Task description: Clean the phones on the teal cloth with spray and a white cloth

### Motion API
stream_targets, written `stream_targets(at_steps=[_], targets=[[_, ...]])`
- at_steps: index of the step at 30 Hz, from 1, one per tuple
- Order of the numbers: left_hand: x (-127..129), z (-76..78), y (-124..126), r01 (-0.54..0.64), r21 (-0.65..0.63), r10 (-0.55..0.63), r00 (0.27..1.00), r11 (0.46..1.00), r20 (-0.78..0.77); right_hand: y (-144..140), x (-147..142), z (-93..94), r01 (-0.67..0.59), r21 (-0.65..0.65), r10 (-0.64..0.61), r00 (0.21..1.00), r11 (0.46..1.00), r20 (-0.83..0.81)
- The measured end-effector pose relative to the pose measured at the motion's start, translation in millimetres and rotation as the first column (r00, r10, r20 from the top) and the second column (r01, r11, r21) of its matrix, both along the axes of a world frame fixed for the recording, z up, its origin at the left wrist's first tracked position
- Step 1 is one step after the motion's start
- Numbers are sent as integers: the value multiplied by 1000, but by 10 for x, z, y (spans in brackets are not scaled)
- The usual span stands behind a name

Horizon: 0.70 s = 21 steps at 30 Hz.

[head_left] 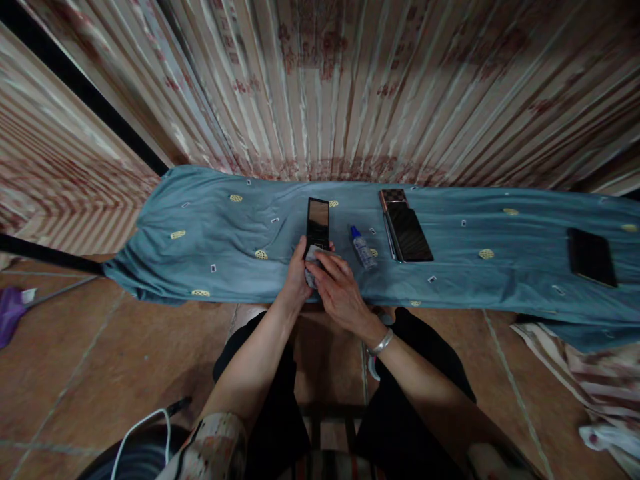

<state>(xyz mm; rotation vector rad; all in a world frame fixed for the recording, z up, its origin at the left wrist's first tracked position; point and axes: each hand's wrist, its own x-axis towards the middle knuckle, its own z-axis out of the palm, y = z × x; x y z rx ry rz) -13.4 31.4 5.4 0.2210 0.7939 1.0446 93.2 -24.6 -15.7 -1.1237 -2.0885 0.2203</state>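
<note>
An unfolded flip phone (pixel 319 217) with a dark screen is held upright in my left hand (pixel 297 275), whose fingers wrap round its lower half. My right hand (pixel 339 285) presses a small pale grey cloth (pixel 311 275) against the lower part of the phone, so the keys there are mostly covered. Just right of my hands lies a small clear bottle (pixel 363 249) with a blue cap. Beyond it rests a dark smartphone (pixel 411 233), partly over another flat item with a checkered top end (pixel 393 195).
A blue patterned cloth (pixel 240 230) covers the long narrow table. Toward its right end lies a black flat case or wallet (pixel 592 257). Pleated curtains (pixel 325 93) hang directly behind the table. On the floor at left is a purple broom or dustpan head (pixel 10 313).
</note>
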Motion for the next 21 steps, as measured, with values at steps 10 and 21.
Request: stream_targets(at_steps=[10,21], targets=[[181,4,-93,-116,-42,115,993,992,-24,244,144,-94,90,-112,-103,988,990,-118],[108,-10,-13,-175,-106,172,984,979,-36,133,68,-80,81,-213,-133,961,974,-241]])
